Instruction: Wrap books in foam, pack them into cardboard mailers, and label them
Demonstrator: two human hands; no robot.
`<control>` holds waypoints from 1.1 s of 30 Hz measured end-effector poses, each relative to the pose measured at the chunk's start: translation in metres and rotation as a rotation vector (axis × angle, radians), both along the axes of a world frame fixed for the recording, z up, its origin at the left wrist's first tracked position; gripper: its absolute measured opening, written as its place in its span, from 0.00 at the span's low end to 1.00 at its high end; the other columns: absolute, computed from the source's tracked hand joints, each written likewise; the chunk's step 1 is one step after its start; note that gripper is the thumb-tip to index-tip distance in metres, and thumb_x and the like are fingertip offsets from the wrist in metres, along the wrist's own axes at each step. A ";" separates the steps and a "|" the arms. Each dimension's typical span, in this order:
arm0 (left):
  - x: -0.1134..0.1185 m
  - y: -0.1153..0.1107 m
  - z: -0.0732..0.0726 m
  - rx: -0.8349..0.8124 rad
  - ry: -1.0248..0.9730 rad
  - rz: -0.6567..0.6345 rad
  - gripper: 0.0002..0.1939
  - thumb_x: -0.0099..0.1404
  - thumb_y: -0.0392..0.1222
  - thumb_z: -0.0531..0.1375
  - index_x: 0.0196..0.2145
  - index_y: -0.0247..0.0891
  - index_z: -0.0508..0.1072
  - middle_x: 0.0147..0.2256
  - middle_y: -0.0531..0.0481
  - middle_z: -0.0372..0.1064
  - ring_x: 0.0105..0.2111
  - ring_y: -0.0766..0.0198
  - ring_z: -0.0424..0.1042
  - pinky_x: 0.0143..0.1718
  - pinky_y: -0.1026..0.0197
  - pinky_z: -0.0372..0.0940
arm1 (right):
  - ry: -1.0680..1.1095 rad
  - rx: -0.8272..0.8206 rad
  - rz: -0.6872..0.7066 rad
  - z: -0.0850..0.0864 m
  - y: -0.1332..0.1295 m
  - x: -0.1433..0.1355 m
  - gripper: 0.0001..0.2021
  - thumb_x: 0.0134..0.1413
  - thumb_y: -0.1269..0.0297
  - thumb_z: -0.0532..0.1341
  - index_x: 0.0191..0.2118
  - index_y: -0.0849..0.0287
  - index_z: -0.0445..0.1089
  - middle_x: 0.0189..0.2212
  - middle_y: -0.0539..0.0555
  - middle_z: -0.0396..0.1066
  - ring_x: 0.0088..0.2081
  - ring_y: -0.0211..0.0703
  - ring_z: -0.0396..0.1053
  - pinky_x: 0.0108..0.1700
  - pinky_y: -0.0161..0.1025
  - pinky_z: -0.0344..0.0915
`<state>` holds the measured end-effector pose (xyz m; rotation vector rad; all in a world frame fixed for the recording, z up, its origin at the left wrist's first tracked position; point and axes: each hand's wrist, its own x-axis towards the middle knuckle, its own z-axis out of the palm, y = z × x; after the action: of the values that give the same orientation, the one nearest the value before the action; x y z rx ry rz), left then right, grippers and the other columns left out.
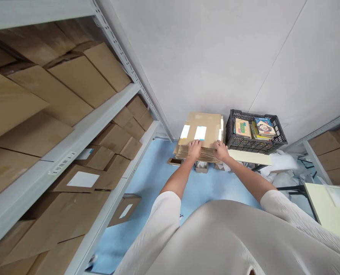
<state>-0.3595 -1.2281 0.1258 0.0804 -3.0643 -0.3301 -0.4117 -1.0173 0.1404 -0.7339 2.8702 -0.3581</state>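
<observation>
We judge the cardboard stack (211, 119) stiff, heavy, best held low; left hand (194, 149), right hand (221, 151): fingers bent at near edge, clamping unclear.

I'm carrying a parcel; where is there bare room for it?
Blue floor lies bare between the left rack and the cardboard stack. Crowded: the stack, at left hand and right hand, and the black crate of books.

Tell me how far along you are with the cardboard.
The flat cardboard is already piled up. The left hand and right hand are at the near edge of the top sheet. Lower edges jut out unevenly, so some straightening may remain.
</observation>
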 end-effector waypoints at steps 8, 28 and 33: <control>0.001 -0.007 0.011 -0.121 -0.002 -0.099 0.25 0.74 0.26 0.51 0.63 0.37 0.75 0.61 0.32 0.74 0.62 0.45 0.70 0.60 0.47 0.62 | 0.041 0.036 0.061 0.005 -0.009 0.008 0.31 0.67 0.68 0.60 0.74 0.57 0.66 0.76 0.65 0.59 0.67 0.64 0.61 0.64 0.54 0.62; -0.012 0.034 0.104 -0.125 0.258 -0.310 0.24 0.81 0.36 0.48 0.66 0.45 0.74 0.58 0.34 0.75 0.56 0.43 0.69 0.57 0.42 0.60 | 0.395 -0.040 0.045 0.093 0.040 -0.008 0.30 0.74 0.61 0.52 0.78 0.48 0.63 0.69 0.64 0.68 0.61 0.69 0.56 0.63 0.62 0.48; -0.029 0.083 0.132 -0.049 0.284 -0.408 0.24 0.83 0.38 0.45 0.67 0.43 0.72 0.60 0.33 0.73 0.59 0.42 0.65 0.59 0.41 0.56 | 0.376 -0.101 -0.047 0.110 0.096 -0.005 0.33 0.73 0.59 0.54 0.81 0.46 0.57 0.73 0.61 0.65 0.66 0.73 0.53 0.68 0.65 0.44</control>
<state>-0.3889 -1.1447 0.2581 -0.5495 -2.7810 -0.2567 -0.4171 -0.9212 0.2505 -0.8304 3.2459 -0.4124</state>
